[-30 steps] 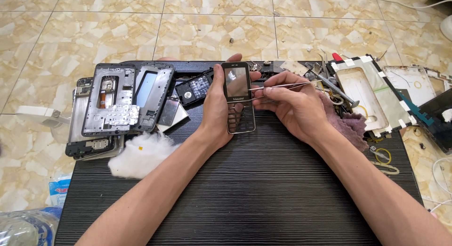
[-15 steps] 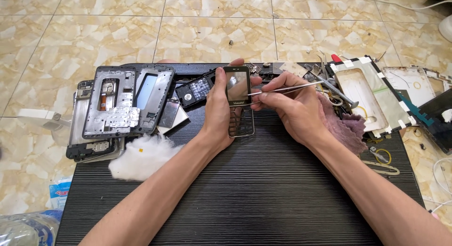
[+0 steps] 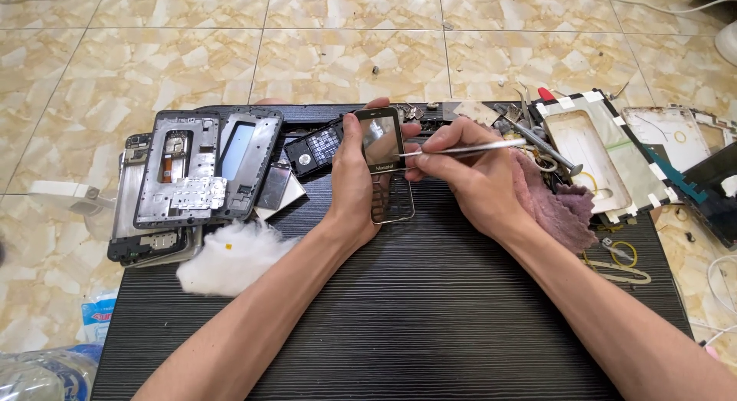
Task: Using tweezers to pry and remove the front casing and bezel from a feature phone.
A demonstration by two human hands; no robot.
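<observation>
Item: phone front cover [image 3: 386, 164], dark glass window above an empty keypad frame, gold-edged. We hold it upright over the far middle of the black ribbed mat [image 3: 430, 324]; since a second ago it has barely shifted. Left hand [image 3: 355, 182] clasps its left edge, thumb on top. Right hand [image 3: 468, 174] pinches metal tweezers [image 3: 468, 148], tips still at the window's right edge. Left: phone frames [image 3: 203, 167], white cotton wad [image 3: 230, 259]. Right: purple cloth [image 3: 554, 205].

The phone front frame [image 3: 386, 163] gripped in the left hand [image 3: 355, 187] shows a glossy glass-like pane in dark plastic, and the tweezers [image 3: 468, 148] pinched by the right hand [image 3: 468, 178] are bright, smooth metal. Beneath the grip lies a matt, ridged black mat [image 3: 399, 309]; right of it sits a rough mauve cloth [image 3: 556, 205], left of it fluffy white cotton [image 3: 230, 259].
</observation>
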